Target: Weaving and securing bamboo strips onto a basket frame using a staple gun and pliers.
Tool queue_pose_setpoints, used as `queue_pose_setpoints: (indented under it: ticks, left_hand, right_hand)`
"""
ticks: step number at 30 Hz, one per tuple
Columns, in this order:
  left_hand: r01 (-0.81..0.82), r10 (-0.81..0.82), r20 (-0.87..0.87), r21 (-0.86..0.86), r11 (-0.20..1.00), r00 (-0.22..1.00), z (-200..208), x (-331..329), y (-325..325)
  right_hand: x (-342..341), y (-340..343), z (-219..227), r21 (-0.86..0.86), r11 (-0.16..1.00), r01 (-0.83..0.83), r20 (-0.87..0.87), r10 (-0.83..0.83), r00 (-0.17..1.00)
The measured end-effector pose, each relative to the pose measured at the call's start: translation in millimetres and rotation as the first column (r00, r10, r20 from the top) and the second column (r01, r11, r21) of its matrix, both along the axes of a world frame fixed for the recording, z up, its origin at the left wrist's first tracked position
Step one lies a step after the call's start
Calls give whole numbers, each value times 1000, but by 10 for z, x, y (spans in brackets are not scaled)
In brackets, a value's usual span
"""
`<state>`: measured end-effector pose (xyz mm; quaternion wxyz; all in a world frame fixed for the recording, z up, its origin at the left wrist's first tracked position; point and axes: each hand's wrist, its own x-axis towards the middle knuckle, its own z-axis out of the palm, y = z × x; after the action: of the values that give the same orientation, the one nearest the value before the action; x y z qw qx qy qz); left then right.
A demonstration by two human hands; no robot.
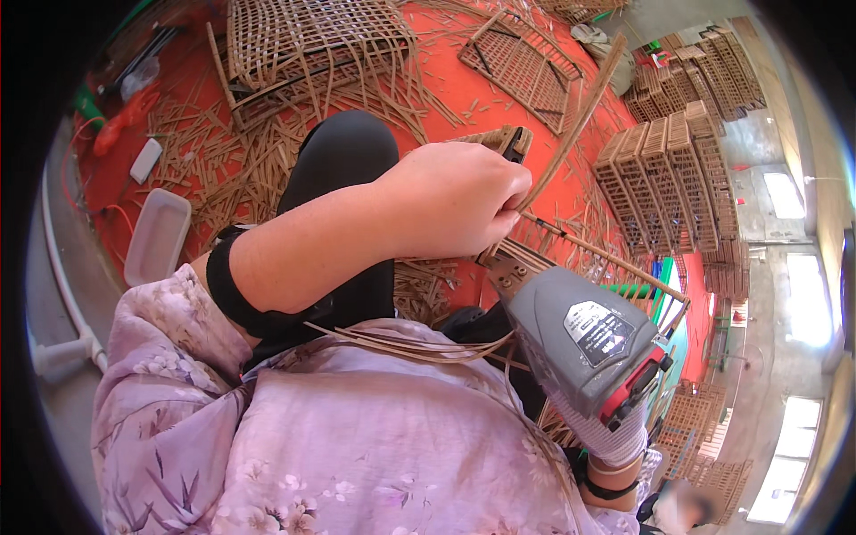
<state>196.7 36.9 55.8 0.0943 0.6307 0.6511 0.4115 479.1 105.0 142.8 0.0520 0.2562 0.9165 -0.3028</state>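
Observation:
My left hand (459, 192) is closed in a pinch on a thin bamboo strip (580, 116) that slants up and to the right. Just below it, a grey power tool (571, 325) with a metal nose plate and a red part at its back points toward those fingers. My right hand (606, 437), in a white knitted glove, is wrapped round the tool from beneath; the tool's body covers most of its fingers. Beside the tool is a bamboo frame (615, 259) with dark fittings, partly hidden by it. Several thin strips (410, 348) lie across my lap.
Woven bamboo panels (312, 45) and a lattice frame (522, 67) lie on the red floor among scattered strips (232, 169). Stacked crates (660, 183) stand at the right. A white plastic tub (158, 236) is at the left. Another person (682, 508) shows at lower right.

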Motion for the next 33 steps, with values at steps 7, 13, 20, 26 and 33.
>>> queue_pose_setpoints:
  ticks: [7,13,20,26,33]
  left_hand:
    - [-14,14,18,4,1000,1000,11,36,-11]
    - [-25,24,28,4,1000,999,-9,50,-13]
    - [-3,-2,91,51,999,996,-30,48,-1]
    - [-10,3,74,90,996,997,-49,65,10]
    - [-26,19,89,76,997,996,-54,50,13]
  right_hand:
    - [-8,-19,-20,-54,997,48,-26,-50,998]
    - [24,1,-37,-105,990,92,-48,-97,994]
    - [25,-12,-54,-165,975,147,-63,-159,985]
    - [49,-37,-62,-207,962,179,-81,-199,977]
    - [-102,-39,10,186,983,10,-41,-3,999]
